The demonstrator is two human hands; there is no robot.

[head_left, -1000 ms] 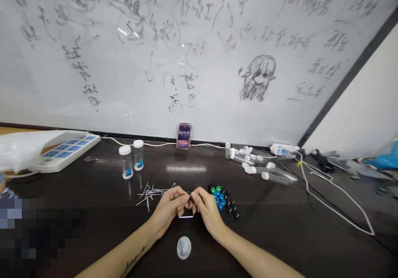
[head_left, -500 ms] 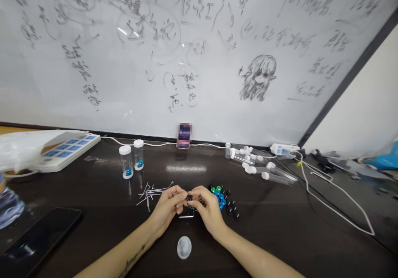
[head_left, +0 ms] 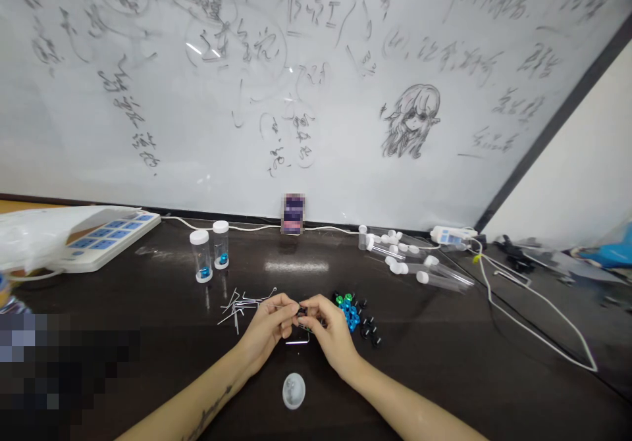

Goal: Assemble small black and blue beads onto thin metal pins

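Observation:
My left hand and my right hand meet above the dark table, fingertips pinched close together. Between them is a small black part, mostly covered by the fingers; its exact kind is too small to tell. Just below the fingertips lies a single L-shaped hex key. Left of my left hand is a loose pile of silver hex keys. Beside my right hand are blue knobs, green knobs and several black thumb screws. A small translucent cup with tiny metal pieces sits nearer me.
Two white-capped clear tubes holding blue pieces stand at the back left, near a power strip. Several clear tubes with white caps lie at the back right. A white cable loops across the right side. The whiteboard rises behind.
Both hands keep nearly the same pinch, with the fingers shifted only slightly around the small black part. The whole view has moved a little.

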